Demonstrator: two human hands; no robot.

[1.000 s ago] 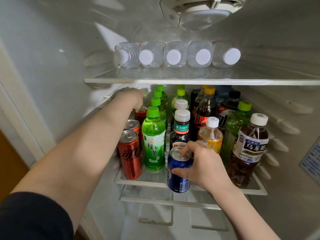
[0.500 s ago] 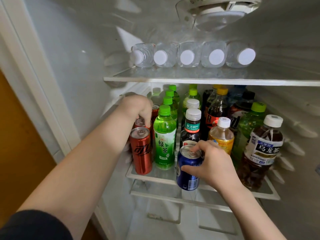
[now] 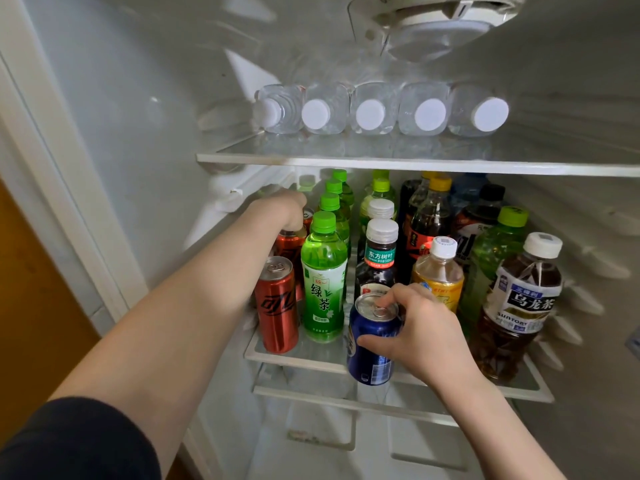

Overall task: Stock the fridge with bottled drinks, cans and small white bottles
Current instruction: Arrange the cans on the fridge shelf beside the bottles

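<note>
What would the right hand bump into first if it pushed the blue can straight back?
Probably the dark bottle with the green label, standing right behind the blue can held by the right hand; the gap between them is unclear.

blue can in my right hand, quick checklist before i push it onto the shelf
1. Right hand grips the blue can: ok.
2. Can upright: ok.
3. Can base fully on the lower shelf: not ok, it overhangs the front edge.
4. Room behind the can: not ok, a dark tea bottle stands right behind it.
5. Left hand out of the way, back among the red cans: ok.
6. Left fingers' grip: cannot tell.
</note>
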